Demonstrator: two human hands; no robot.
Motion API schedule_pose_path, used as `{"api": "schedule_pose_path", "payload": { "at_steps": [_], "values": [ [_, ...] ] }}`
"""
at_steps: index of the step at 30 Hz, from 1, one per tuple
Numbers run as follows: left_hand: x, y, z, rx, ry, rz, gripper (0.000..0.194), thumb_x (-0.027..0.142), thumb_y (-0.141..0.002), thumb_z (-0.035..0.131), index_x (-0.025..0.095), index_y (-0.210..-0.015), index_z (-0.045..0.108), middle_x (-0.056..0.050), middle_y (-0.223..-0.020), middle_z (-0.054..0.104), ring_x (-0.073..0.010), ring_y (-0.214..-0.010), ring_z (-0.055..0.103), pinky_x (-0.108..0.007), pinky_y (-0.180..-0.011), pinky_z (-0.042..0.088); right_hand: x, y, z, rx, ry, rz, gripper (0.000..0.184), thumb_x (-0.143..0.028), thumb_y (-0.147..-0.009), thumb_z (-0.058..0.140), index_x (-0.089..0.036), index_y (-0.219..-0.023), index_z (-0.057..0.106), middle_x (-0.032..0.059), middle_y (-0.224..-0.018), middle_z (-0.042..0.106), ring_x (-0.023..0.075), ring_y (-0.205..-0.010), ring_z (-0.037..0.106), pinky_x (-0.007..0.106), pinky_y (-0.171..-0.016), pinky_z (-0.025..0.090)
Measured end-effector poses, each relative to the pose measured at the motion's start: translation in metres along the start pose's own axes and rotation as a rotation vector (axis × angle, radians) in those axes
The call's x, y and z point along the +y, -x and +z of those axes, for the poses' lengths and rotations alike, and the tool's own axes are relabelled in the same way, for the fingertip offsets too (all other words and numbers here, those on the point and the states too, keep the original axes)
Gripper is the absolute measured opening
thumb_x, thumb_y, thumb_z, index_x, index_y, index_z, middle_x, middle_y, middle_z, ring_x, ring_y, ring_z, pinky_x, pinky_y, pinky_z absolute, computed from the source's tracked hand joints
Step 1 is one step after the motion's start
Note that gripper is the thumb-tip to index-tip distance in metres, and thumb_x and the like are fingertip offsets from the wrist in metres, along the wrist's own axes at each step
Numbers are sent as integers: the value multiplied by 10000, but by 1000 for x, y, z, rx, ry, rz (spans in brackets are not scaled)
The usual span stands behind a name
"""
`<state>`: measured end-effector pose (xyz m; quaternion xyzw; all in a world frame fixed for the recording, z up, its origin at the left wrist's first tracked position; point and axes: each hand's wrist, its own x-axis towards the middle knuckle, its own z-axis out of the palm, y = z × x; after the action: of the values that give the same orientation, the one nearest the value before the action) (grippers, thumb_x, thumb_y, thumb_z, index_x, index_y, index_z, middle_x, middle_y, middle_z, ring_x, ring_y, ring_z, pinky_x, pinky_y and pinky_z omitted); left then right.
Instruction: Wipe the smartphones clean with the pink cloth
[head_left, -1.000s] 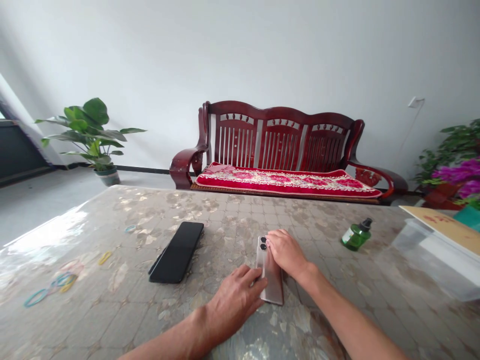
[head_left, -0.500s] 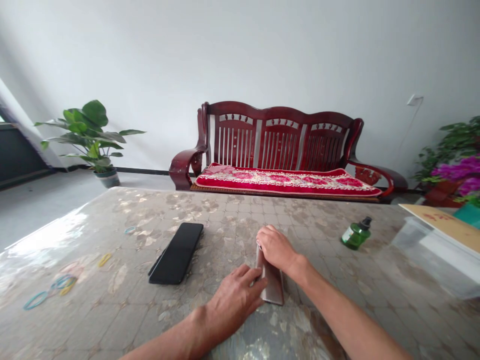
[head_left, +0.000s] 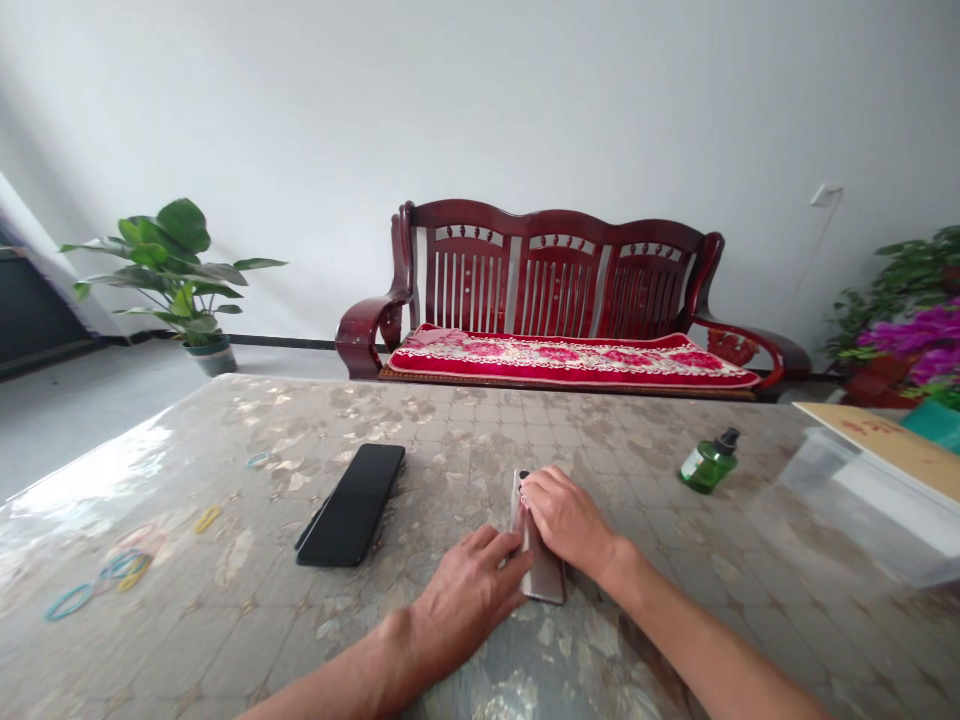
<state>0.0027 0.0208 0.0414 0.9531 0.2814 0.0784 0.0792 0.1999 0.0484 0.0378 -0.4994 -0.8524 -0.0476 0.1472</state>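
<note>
A phone (head_left: 545, 580) with a pinkish-silver back lies in front of me, its back facing up and a dark camera spot near the far end. My left hand (head_left: 472, 578) grips its left edge, with a finger resting on the back. My right hand (head_left: 566, 515) has its fingers pinched together over the upper part, just below the camera spot. A small pale bit shows at those fingertips, too small to name. To the left, a black phone (head_left: 352, 505) rests on the tabletop, dark screen up.
The patterned table (head_left: 450, 430) carries several coloured rubber bands (head_left: 124, 567) at left. On the right stand a green pump bottle (head_left: 708, 464) and a clear plastic box (head_left: 847, 505) with a tan board (head_left: 885, 440) over it. A red wooden bench (head_left: 562, 270) is beyond.
My right hand has slid back from the phone's far end toward me, uncovering the dark camera spot. The left hand keeps its place on the phone.
</note>
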Motion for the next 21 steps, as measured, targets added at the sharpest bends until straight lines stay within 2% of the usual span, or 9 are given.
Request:
{"api": "schedule_pose_path", "payload": {
  "at_steps": [4,8,15,18,21],
  "values": [
    [2,-1,-1,-3,-24,-10,206,247,-948,622,227,-1145,566,-34,-1142,620,-239,-985,578,-373,-886,511,4,15,1,0,-27,-45,172,-123,-961,484,-189,-895,628,65,-945,640,211,-946,560,337,-895,464],
    [4,-1,0,4,-55,-9,218,180,-949,597,226,-1160,566,-44,-1171,623,-237,-991,584,-366,-887,511,10,23,3,30,-66,-83,155,-129,-957,500,-187,-982,641,68,-993,656,207,-986,568,330,-904,466],
    [-5,-1,6,29,-85,-34,260,161,-968,549,229,-1217,570,-67,-1291,593,-241,-1045,591,-373,-906,510,33,-6,11,71,-39,130,163,-96,-935,532,-175,-917,673,65,-960,676,205,-959,579,323,-887,464],
    [-9,1,6,27,-93,-26,297,126,-963,527,229,-1239,567,-71,-1310,589,-243,-1065,587,-372,-914,503,29,-1,9,76,-49,142,170,-98,-936,525,-176,-901,672,62,-950,674,203,-961,577,321,-887,463],
    [-10,1,5,32,-78,-20,311,102,-954,515,233,-1229,577,-73,-1296,597,-238,-1060,587,-368,-923,495,17,13,4,88,-76,60,173,-106,-942,514,-189,-918,664,63,-961,673,206,-975,577,328,-897,464]
  ]
}}
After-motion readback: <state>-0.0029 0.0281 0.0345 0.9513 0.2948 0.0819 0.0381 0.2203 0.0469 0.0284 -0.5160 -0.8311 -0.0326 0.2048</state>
